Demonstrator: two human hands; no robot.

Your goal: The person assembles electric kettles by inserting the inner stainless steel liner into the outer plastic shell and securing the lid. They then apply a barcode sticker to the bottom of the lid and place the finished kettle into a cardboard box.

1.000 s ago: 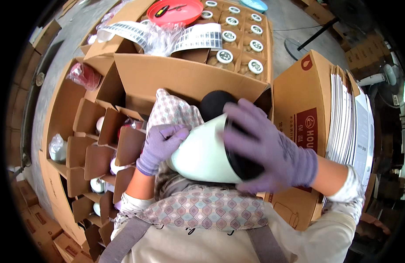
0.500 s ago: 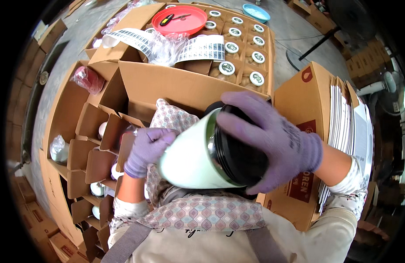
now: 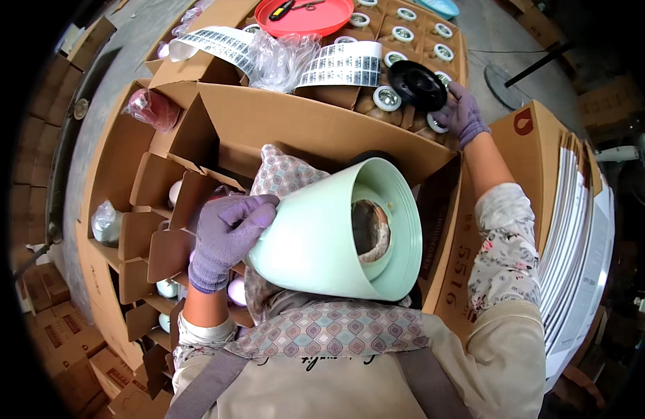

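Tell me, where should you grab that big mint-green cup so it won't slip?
Probably the narrow closed end of the mint-green cup, from its left side, where the left hand already wraps it. It lies tilted, its wide open mouth facing right, likely too broad for one hand.

Camera: one wide fisheye sat on my head, the left of a side-by-side pair.
Facing: it looked steeply down my chest at my hands and the cardboard boxes (image 3: 322,133) in front of me.
Nearness: very close; the pale green cup (image 3: 336,234) in my left hand (image 3: 228,234) filled the middle.
Reach: my right hand (image 3: 462,112) showed farther off, near the top.
Edges: straight lines bent toward a dark rim.
Shared view: only this one view was shown.
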